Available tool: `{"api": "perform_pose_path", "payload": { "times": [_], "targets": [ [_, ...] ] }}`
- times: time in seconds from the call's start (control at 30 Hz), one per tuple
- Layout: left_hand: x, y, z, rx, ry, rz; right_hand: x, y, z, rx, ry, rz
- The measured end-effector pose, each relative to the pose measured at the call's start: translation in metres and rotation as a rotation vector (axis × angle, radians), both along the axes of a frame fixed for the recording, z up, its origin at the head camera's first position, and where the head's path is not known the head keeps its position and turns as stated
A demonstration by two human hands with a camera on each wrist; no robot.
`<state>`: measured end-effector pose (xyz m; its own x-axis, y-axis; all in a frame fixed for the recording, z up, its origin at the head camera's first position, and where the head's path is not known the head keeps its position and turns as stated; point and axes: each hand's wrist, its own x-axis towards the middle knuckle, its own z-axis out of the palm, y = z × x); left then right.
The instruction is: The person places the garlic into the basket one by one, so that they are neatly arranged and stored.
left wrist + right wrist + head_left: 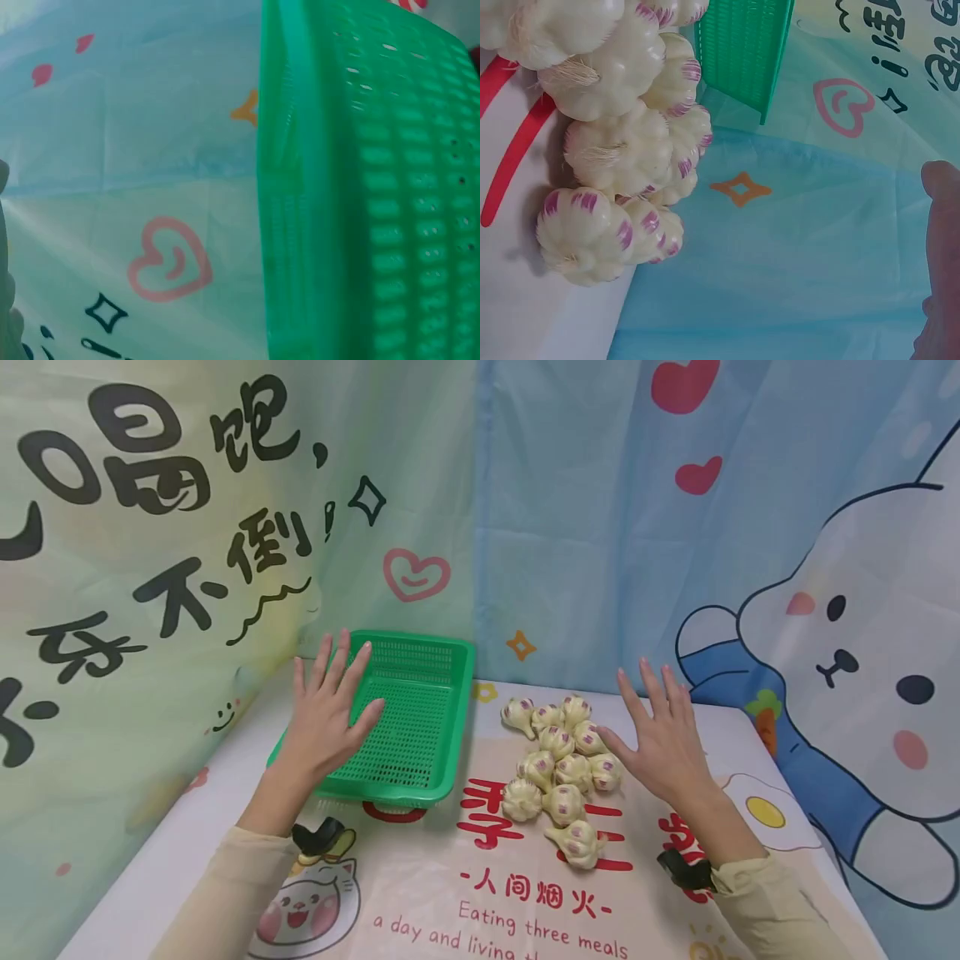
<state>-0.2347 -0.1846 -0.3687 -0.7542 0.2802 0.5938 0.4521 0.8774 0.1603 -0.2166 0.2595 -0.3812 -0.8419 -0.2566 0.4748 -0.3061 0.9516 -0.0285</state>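
In the head view my left hand (324, 718) is raised with fingers spread over the left side of a green plastic basket (454, 727). The basket's slotted wall (307, 187) fills the right of the left wrist view. My right hand (663, 743), fingers spread too, hovers just right of a group of garlic bulbs (557, 742). Neither hand holds anything. Several bulbs with purple-streaked skins lie bunched together, and the nearest garlic bulb (579, 845) has its stem pointing left. Close up in the right wrist view are the garlic bulbs (619, 146).
Under everything lies a printed tablecloth (525, 927) with red characters and a cat drawing. Behind the table hangs a curtain (555, 527), pale green to blue, with hearts and a big white cartoon animal (847, 627). Black straps (686, 870) circle both wrists.
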Motion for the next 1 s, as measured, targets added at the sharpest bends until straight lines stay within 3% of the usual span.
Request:
{"api": "perform_pose_path", "payload": {
  "times": [0.37,0.6,0.8,1.0],
  "targets": [
    [0.008,-0.039,-0.015,0.055,-0.012,0.001,0.0,0.002,-0.016,-0.043,-0.028,0.0],
    [0.007,-0.064,-0.025,0.134,-0.012,-0.059,0.003,0.002,-0.027,-0.056,-0.066,-0.025],
    [0.009,-0.087,-0.042,0.236,-0.09,-0.158,0.003,-0.001,-0.039,-0.054,-0.094,-0.024],
    [0.017,-0.113,-0.06,0.348,-0.184,-0.197,0.002,-0.003,-0.048,-0.056,-0.109,-0.023]
  ]
}}
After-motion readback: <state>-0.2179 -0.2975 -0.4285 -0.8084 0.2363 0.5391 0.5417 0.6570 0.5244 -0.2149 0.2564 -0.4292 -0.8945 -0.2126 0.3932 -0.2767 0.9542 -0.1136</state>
